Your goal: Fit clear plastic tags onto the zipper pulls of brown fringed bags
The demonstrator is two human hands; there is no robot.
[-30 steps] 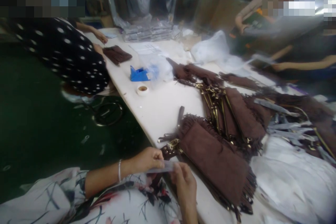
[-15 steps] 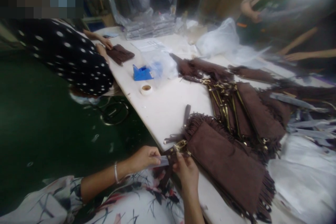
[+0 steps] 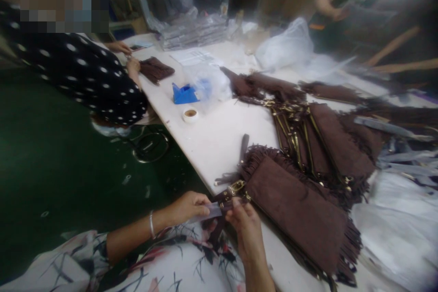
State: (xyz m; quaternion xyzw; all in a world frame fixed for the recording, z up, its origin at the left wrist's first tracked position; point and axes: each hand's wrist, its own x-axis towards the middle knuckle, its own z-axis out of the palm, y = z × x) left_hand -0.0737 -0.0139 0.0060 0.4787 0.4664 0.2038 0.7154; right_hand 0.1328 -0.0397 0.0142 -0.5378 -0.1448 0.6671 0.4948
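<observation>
Here, left hand [image 3: 196, 205]: pinches clear strip [image 3: 215, 210], apparently for tension.
Right hand [image 3: 245, 223]: pinches brown strap [image 3: 224, 195], I judge to steady it.
Fringed bag [image 3: 297, 210]: flat on table [image 3: 219, 134], buckle [image 3: 237, 187] toward hands.

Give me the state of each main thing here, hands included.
Left hand: pinching the plastic strip
Right hand: fingers bent at the brown strap, grip unclear
Nearest brown bag: lying flat, open or closed unclear
White roll: lying flat, hole up
Blue dispenser: upright
White plastic: heaped, crumpled
</observation>
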